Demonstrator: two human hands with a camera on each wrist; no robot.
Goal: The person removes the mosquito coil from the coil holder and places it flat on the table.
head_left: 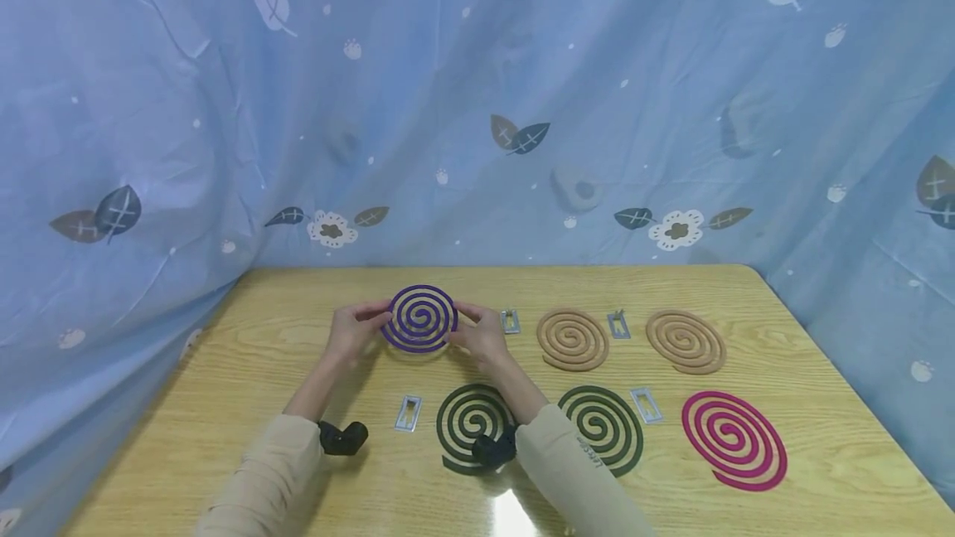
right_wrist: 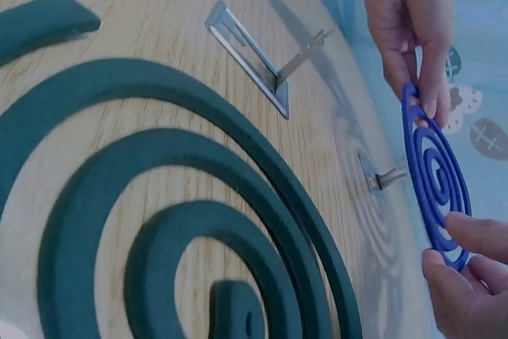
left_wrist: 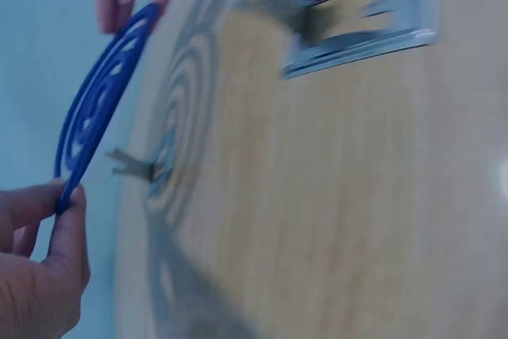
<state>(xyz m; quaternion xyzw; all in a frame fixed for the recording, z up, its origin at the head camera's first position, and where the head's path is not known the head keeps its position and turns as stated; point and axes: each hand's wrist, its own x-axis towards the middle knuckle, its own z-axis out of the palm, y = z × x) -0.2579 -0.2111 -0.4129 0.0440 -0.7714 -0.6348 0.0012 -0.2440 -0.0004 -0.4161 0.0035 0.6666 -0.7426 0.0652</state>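
Note:
A purple mosquito coil (head_left: 421,318) is held up off the table near its far edge. My left hand (head_left: 358,331) pinches its left rim, and my right hand (head_left: 480,333) grips the right rim. Seen almost edge-on in the left wrist view, the coil (left_wrist: 103,101) looks blue and tilted. Below it on the table, a small metal coil stand (right_wrist: 373,176) shows in the right wrist view with its prong raised. Another metal stand (head_left: 408,413) lies nearer me, left of a dark green coil (head_left: 472,425) that my right forearm partly covers.
To the right lie a second dark green coil (head_left: 600,429), two tan coils (head_left: 573,340) and a pink coil (head_left: 734,440). Further metal stands (head_left: 646,405) sit among them. A blue patterned curtain (head_left: 477,106) hangs behind the wooden table (head_left: 246,404).

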